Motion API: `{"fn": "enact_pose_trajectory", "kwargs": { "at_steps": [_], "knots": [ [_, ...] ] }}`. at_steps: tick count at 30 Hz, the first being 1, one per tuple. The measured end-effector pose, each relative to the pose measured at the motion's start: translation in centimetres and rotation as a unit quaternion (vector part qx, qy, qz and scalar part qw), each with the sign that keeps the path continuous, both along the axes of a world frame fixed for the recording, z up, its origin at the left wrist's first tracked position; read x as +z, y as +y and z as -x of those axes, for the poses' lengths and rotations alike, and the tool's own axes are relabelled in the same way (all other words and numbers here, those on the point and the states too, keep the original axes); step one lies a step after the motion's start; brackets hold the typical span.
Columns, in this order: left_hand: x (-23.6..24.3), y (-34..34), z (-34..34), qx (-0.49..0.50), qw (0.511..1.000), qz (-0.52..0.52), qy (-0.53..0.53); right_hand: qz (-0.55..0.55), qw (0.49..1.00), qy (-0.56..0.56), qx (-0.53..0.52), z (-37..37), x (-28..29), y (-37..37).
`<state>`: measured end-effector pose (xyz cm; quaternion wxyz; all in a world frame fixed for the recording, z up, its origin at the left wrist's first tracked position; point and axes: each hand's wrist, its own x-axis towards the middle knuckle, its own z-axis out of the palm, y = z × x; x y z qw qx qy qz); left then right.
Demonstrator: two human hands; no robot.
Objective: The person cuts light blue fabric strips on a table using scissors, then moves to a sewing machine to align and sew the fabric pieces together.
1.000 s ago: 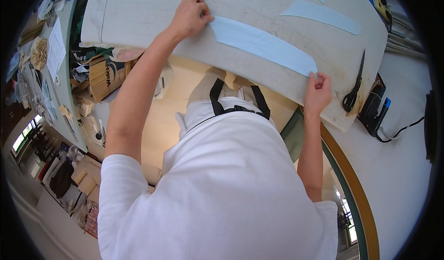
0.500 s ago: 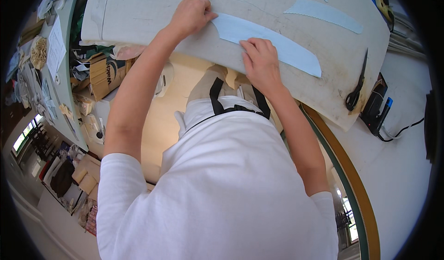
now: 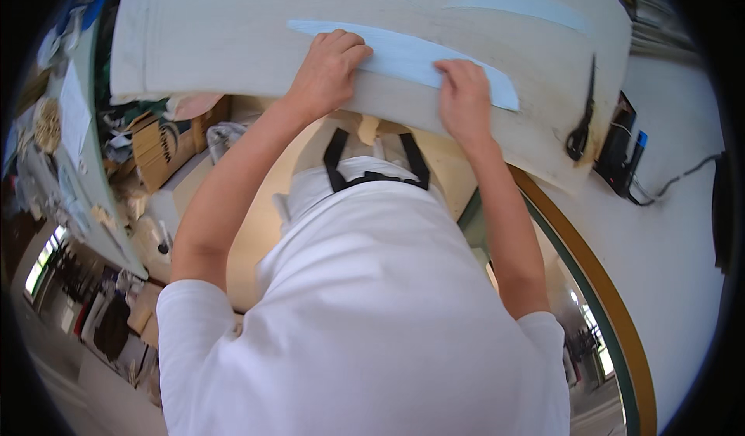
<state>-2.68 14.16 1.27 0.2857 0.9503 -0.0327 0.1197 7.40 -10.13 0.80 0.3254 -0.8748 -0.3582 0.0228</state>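
A long, curved light-blue fabric piece [image 3: 411, 56] lies flat across the pale-covered table [image 3: 217, 56]. My left hand [image 3: 327, 75] is on its near edge, left of the middle, with curled fingers gripping the cloth. Further right, my right hand [image 3: 464, 98] pinches the same near edge between thumb and fingers. The fingertips and the cloth under them are partly hidden by the hands. Beyond this piece lies a second light-blue fabric piece [image 3: 528, 5], blurred.
Black scissors [image 3: 582, 122] rest near the table's right edge. Beside them, a dark holder [image 3: 617, 149] has a blue-tipped tool and a cable. An open cardboard box [image 3: 164, 150] sits left, below table level. Another cluttered table [image 3: 105, 203] borders the left side.
My left hand has slid from the strip's left end toward its middle. My right hand has shifted right along the near edge. The view has also moved slightly.
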Motion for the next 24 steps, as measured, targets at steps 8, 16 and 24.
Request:
{"fn": "enact_pose_trajectory", "kwargs": {
  "at_steps": [8, 16, 24],
  "knots": [
    [-1.3, -1.2, -1.3, -0.006, 0.998, 0.034, 0.046, 0.044, 0.998, 0.013, 0.041, 1.4, 0.2, 3.6],
    [-1.6, -0.7, -0.6, -0.026, 0.999, 0.042, 0.011, 0.045, 0.997, 0.018, 0.063, 2.2, 0.3, 4.5],
    [-0.1, -0.3, 0.8, -0.06, 0.998, -0.02, -0.024, 0.02, 1.0, 0.017, 0.013, 2.0, 0.9, 2.7]
  ]
}}
